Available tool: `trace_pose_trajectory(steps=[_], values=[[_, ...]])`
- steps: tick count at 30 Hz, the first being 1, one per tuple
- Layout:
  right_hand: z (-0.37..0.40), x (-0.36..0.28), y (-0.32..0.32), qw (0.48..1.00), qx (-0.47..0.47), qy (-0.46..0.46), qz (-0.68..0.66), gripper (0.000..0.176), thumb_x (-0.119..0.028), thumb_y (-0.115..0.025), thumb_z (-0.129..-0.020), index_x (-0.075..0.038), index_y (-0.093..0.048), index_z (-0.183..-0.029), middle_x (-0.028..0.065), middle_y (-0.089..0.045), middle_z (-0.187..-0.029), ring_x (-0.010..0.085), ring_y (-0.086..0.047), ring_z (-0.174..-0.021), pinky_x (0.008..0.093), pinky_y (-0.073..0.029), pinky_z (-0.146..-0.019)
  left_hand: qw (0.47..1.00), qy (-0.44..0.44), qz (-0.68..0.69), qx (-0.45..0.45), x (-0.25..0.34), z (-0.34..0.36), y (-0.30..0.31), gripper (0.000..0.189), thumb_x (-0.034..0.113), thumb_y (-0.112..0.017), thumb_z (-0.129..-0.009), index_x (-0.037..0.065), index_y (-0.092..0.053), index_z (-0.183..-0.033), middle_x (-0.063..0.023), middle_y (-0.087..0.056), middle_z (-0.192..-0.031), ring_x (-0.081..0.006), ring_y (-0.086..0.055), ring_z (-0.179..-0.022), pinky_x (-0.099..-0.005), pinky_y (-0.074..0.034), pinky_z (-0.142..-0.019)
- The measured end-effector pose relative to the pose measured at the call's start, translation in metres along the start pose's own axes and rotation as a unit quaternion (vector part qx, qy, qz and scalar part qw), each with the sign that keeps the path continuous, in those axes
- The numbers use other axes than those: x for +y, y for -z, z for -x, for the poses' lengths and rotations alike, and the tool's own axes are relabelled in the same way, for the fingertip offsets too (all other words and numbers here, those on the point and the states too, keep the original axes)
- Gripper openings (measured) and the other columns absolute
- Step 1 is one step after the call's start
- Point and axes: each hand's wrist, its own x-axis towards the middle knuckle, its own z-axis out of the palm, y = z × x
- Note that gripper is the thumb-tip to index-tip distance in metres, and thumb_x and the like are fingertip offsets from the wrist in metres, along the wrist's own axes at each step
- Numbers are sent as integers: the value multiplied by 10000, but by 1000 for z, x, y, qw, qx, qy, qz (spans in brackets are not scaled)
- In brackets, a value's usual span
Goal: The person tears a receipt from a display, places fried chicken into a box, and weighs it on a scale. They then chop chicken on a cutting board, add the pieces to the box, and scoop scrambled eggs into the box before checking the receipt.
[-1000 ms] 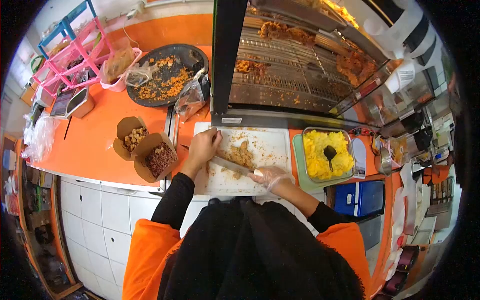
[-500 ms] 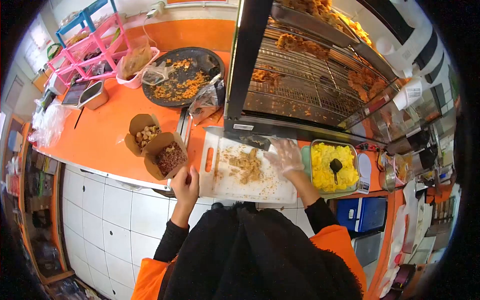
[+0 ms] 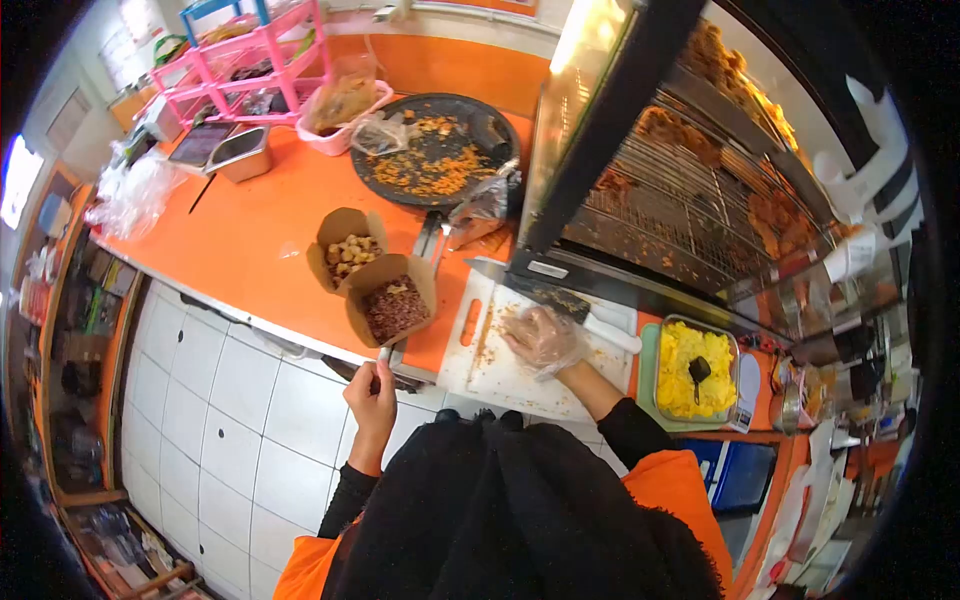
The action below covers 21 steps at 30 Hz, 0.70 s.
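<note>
My right hand (image 3: 545,342), in a clear plastic glove, rests cupped on the white cutting board (image 3: 520,397). Its fingers are curled over the chopped brown food, which they mostly hide. Just behind it lies a knife with a white handle (image 3: 612,335) and a wide dark blade. My left hand (image 3: 371,398) is closed at the counter's front edge, below a brown paper food box (image 3: 369,341). Something small and pale shows at its fingertips; I cannot make out what. The box holds reddish-brown grains (image 3: 395,306) and, in its other half, light chunks (image 3: 353,258).
A metal tray of yellow food (image 3: 690,362) with a black spoon stands right of the board. Behind rises a heated display case (image 3: 650,190) with fried pieces. A black round pan (image 3: 390,188) with crumbs, a pink basket (image 3: 335,140) and a metal container (image 3: 245,165) stand at left.
My right hand has moved left from beside the chopped food onto it, fingers curling, uncovering the white knife handle. My left hand sits slightly lower, below the box. The camera view has shifted.
</note>
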Motion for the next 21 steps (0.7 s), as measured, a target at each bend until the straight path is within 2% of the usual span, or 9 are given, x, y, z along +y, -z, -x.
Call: trace_pose_trajectory(steps=[2,4,6,8,11,12,15,18,21], values=[[-10,14,-1,981,-17,162,109,185,-302,-622,-826,-202,-680,-971,35,-584,-995,183,-545,-799,293,-543,-554,1000,1,-12,10,-6,-1,9,362,81,-591,-897,17,-404,-594,-8,-343,-498,-62,-293,-467,-253,-240,-423],[-22,11,1,982,1,171,80,94,-195,-636,-790,-178,-670,-876,37,-610,-888,207,-584,-822,316,-544,-547,999,0,-32,22,-10,-1,21,366,78,-593,-894,18,-396,-591,-7,-334,-501,-63,-288,-469,-255,-236,-422],[-36,-1,8,998,5,4,-56,97,-167,-663,-756,-159,-665,-853,39,-615,-883,227,-604,-805,338,-545,-574,998,7,-46,34,-13,-1,31,351,94,-588,-900,17,-427,-597,-4,-364,-504,-58,-305,-467,-249,-243,-424],[-64,-16,17,978,37,-129,-162,100,-146,-713,-720,-123,-658,-801,68,-617,-882,264,-619,-746,370,-539,-623,997,24,-56,45,-18,-1,43,332,130,-576,-914,13,-497,-613,1,-432,-508,-47,-345,-464,-235,-262,-430],[-132,-46,52,972,123,56,-191,92,-89,-677,-780,-77,-646,-866,87,-611,-813,278,-606,-709,360,-513,-626,996,38,-65,55,-29,0,54,342,155,-571,-923,13,-520,-615,6,-450,-509,-42,-356,-460,-228,-262,-432],[-147,-52,43,968,117,46,-218,110,-101,-673,-790,-86,-646,-895,87,-614,-812,283,-608,-721,370,-511,-634,995,40,-69,54,-31,0,56,346,156,-569,-924,14,-516,-613,6,-450,-510,-42,-356,-461,-228,-263,-433],[-195,-90,43,959,4,-6,-284,161,-183,-644,-824,-119,-649,-972,89,-625,-851,292,-612,-780,403,-508,-687,996,46,-57,55,-36,0,55,355,156,-564,-929,16,-506,-609,6,-451,-511,-42,-360,-464,-227,-268,-435],[-214,-101,23,979,-72,87,-170,235,-320,-577,-867,-113,-676,-915,123,-605,-909,296,-605,-853,411,-492,-770,996,45,-59,49,-32,-1,57,361,155,-558,-935,16,-501,-607,7,-456,-516,-41,-367,-469,-224,-276,-437],[-224,-92,-13,948,-160,7,-276,249,-324,-577,-866,-103,-673,-928,133,-594,-908,307,-597,-875,413,-485,-781,996,51,-56,46,-35,-2,58,363,154,-556,-936,15,-497,-606,8,-453,-518,-40,-368,-472,-225,-279,-439]])
